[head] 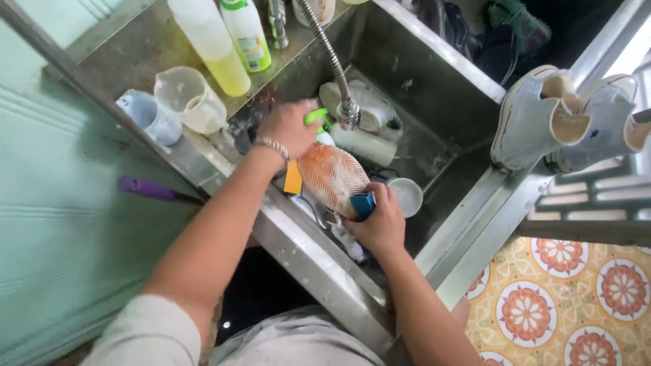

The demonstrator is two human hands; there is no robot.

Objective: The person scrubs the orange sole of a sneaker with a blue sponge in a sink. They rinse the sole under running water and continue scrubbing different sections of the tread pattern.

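Over a steel sink (434, 81) I hold a shoe sole-up; its orange ridged sole (332, 176) faces me. My left hand (288, 125) grips the shoe's far end, near a green part. My right hand (381, 220) is closed on a blue brush (363, 205) pressed against the sole's near end. A flexible metal faucet hose (332, 57) hangs just above the shoe. A yellow tag (293, 177) sticks out under the shoe.
Two plastic bottles (230, 41) and two cups (169, 105) stand on the sink's left ledge. Containers and a round lid (407, 195) lie in the basin. A pair of white sneakers (569, 118) rests on the right rim. A purple-handled tool (149, 188) lies left.
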